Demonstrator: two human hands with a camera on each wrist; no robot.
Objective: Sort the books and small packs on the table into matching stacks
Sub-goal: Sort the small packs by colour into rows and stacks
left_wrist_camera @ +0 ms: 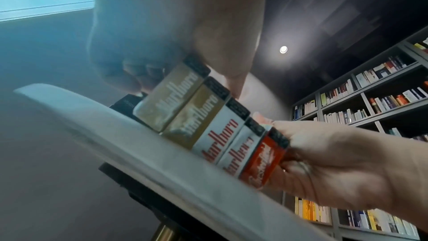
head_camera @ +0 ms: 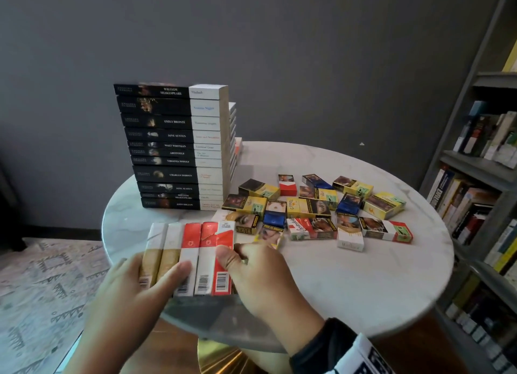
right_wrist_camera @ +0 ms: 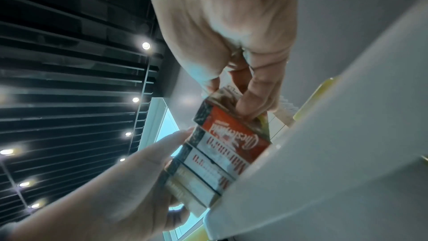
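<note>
Glossy cardboard packs (head_camera: 187,259), smooth marble table (head_camera: 349,275)

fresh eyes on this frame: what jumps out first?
A row of five packs stands on edge at the near rim of the table: two gold, two red-and-white, one red, gripped between the left hand and right hand. At the far left rises a tall stack of black-spined books, with a loose jumble of packs lying unsorted to its right.

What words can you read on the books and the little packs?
"WILLIAM SHAKESPEARE": top book
"JANE AUSTEN": fourth book
"ARISTOTLE": sixth book
"CHARLES DARWIN": eighth book
"Marlboro": gold pack
"Chesterfield": red pack
Book titles, barcode numbers: too blurred to read.
</note>
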